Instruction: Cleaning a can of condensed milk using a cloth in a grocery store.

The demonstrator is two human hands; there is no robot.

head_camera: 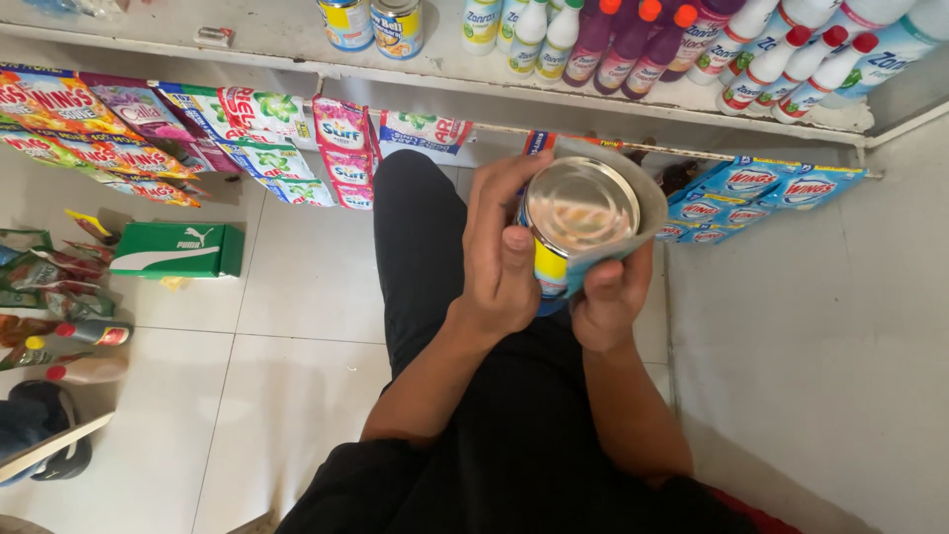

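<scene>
We are gripping a tin can (576,222) with both hands, holding it in front of our body over our black trousers (435,257). Our left hand (502,259) is wrapping around the can's left side, fingers reaching up along the rim and the thumb pressing on the wall near the yellow and blue label. Our right hand (611,295) is clasping it from below and from the right, and a grey-blue cloth (647,203) is lying between that hand and the can, curling up around the can's far and right edge. The can is tilting toward us, so we are looking straight at its shiny silver end.

Just beyond the can, a white shelf (297,44) is running across the top of the view. On it, 2 more cans (374,24) are standing side by side, and to their right we are seeing a row of bottles (633,44), some white, some purple with orange caps, some white with red caps. Strips of colourful sachets (247,133) are hanging along the shelf's front edge, and blue sachets (756,188) are hanging to the right of our hands.

To the left, well apart from the can, a green box (178,249) is lying on the white tiled floor (297,376), with more packets and bottles (59,336) at the left edge.
</scene>
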